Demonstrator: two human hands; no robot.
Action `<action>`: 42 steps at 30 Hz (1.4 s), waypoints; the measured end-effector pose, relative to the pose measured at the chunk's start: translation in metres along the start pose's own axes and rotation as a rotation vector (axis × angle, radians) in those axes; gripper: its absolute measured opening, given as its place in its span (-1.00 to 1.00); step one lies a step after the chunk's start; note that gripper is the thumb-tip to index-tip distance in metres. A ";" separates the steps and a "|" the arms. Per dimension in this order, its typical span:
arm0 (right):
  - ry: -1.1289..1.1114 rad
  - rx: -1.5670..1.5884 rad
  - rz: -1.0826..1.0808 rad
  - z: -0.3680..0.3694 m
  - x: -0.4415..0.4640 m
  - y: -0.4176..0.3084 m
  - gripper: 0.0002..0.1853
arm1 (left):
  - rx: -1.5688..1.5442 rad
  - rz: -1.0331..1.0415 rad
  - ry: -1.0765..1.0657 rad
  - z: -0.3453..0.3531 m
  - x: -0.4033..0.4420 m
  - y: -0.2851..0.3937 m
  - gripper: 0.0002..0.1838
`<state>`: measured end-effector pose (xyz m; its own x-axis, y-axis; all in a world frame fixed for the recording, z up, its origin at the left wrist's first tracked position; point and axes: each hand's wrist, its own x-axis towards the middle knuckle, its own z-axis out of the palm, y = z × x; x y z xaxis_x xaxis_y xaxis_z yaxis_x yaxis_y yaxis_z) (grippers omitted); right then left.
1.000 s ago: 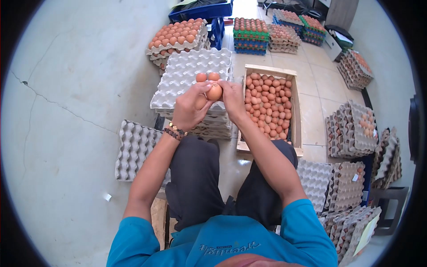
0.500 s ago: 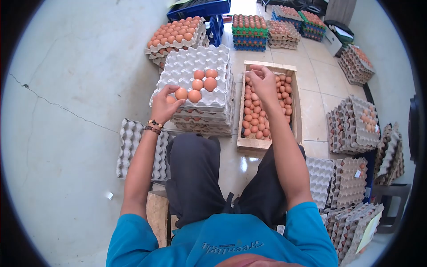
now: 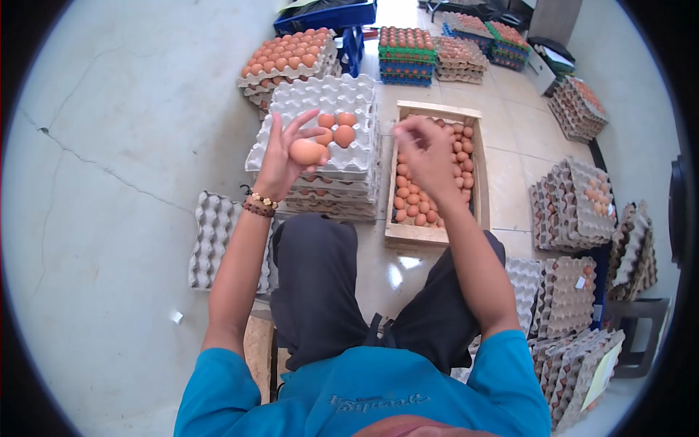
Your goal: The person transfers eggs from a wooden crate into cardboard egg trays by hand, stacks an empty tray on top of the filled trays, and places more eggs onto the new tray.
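My left hand (image 3: 286,153) is turned palm up over a grey egg tray (image 3: 295,95), with a brown egg (image 3: 306,151) resting in its fingers. Several more brown eggs (image 3: 344,136) sit in the cups just right of the hand, one partly hidden behind the held egg. That tray tops a stack of egg trays (image 3: 331,206). Over a wooden crate (image 3: 440,110) of loose brown eggs (image 3: 413,198), my right hand (image 3: 426,153) is blurred, its fingers bent; whether anything is in them cannot be made out.
Behind the stack stand full egg trays (image 3: 287,58) and green and blue plastic trays (image 3: 406,57) of eggs. An overturned-looking grey tray (image 3: 213,240) lies left of my knee. More tray stacks (image 3: 571,207) line the right side, near a dark plastic stool (image 3: 644,335).
My left hand has turned palm up, lifting an egg above the tray. My right hand has come slightly lower and left over the crate.
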<state>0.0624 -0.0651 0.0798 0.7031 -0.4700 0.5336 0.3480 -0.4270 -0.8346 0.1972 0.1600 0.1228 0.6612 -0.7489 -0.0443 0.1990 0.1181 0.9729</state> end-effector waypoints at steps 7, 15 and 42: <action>-0.201 -0.445 -0.381 0.008 -0.028 -0.055 -0.56 | -0.133 -0.015 -0.286 0.088 0.029 -0.017 -0.05; 0.525 -0.247 -0.018 -0.188 -0.076 -0.065 -0.65 | 0.299 0.023 -0.569 0.120 0.043 -0.032 -0.25; 0.608 -1.368 0.466 -0.201 -0.483 -0.052 -0.86 | 0.526 0.128 -0.477 0.128 0.071 -0.045 -0.61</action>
<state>-0.4194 0.0288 -0.1074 0.1214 -0.8402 0.5285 -0.8627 -0.3526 -0.3625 0.1423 0.0177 0.1045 0.2440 -0.9676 0.0644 -0.3129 -0.0157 0.9496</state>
